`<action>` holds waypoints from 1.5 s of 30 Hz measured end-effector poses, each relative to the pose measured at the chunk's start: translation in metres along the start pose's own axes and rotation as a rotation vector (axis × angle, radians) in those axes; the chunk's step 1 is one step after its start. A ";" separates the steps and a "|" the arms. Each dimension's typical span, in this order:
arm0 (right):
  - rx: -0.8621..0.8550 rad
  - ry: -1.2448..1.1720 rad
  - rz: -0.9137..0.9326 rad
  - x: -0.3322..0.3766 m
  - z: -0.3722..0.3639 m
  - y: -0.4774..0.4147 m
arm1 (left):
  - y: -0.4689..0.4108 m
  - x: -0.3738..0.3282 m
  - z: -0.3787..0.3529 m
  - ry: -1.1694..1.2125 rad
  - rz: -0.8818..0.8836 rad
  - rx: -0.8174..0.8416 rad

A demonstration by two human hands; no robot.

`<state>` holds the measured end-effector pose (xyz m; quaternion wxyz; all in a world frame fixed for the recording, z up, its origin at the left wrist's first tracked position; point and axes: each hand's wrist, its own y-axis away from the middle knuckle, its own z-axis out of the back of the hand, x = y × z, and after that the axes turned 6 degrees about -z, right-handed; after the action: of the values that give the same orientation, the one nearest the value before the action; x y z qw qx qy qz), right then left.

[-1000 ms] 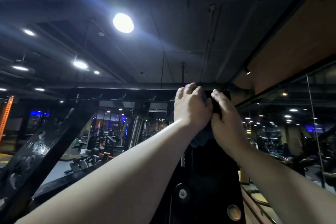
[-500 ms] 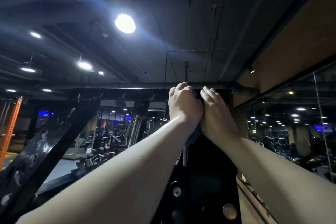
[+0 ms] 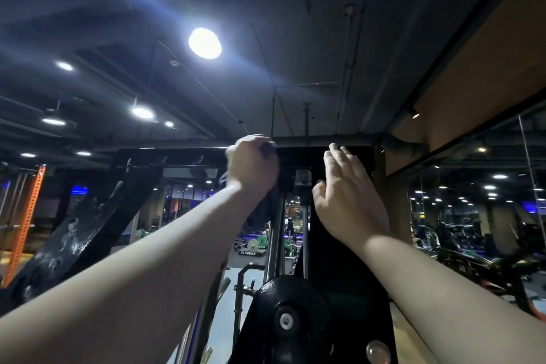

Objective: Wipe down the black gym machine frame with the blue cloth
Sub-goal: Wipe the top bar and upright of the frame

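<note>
Reached up with both arms to the top crossbar of the black frame (image 3: 177, 156), near 12 o'clock in the view. Curled the left grip (image 3: 252, 162) round the blue cloth (image 3: 268, 146), knuckles toward the camera, and pressed the wad against the crossbar's front edge. Showed only a sliver of blue past the fingertips, plus a dark fold hanging under the wrist toward 6 o'clock. Bunched it so, most likely, to put a thick pad between palm and steel and to carry the arm's push onto a surface above head height.

Laid the right grip (image 3: 345, 186) at 3 o'clock of the left, apart from it, fingers straight and close together, flat against the frame's upright plate, holding nothing. Read as a bracing hand: placed to steady an overhead reach and set clear of the cloth's likely path along the bar. Could not tell whether the palm touched the plate too.

Found the diagonal brace (image 3: 74, 239) at 8 o'clock streaked with pale smears, so judged much of the frame not yet wiped. Saw the pulley wheel (image 3: 288, 313) at 6 o'clock, below both wrists, with guide rods (image 3: 274, 248) rising between the forearms. Noted a ceiling lamp (image 3: 204, 43) at 11 o'clock, glaring enough to hide dust on the bar's top face; called for wiping by feel rather than by sight.
</note>
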<state>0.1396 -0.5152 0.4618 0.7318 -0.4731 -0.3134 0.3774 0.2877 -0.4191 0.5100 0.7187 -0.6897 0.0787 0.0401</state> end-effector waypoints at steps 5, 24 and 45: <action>-0.034 0.044 0.036 -0.006 -0.002 -0.001 | 0.006 -0.028 -0.021 -0.028 -0.314 0.258; -0.073 0.047 0.033 -0.008 -0.006 -0.002 | 0.006 -0.042 -0.031 -0.269 -0.210 0.190; -0.160 0.050 -0.045 -0.005 -0.011 -0.001 | -0.008 -0.035 -0.031 -0.130 -0.282 0.286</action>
<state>0.1460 -0.5250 0.4586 0.7075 -0.5322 -0.3348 0.3228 0.2530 -0.4483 0.5225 0.8114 -0.5807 -0.0601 -0.0282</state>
